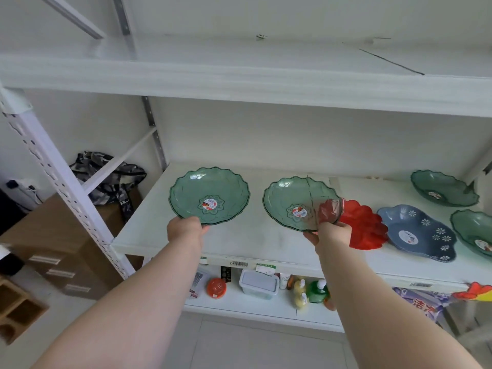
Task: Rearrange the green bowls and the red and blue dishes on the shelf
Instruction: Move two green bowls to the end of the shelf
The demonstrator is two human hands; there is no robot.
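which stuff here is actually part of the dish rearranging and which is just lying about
Part of the job:
- green bowl in the left hand
- green bowl in the right hand
- red dish
- blue dish
- two more green bowls at far right
- shelf

Just lying about:
- camouflage bag
- bottles on the lower shelf
- white lidded box
- cardboard boxes

Two bowls (209, 196) (298, 203) side by side — dishes (415, 233) rightward on shelf (239, 241)

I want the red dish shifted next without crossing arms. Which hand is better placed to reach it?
Probably the right hand: it grips the second translucent green scalloped bowl, which overlaps the red scalloped plastic dish. The left hand holds the far-left green bowl.
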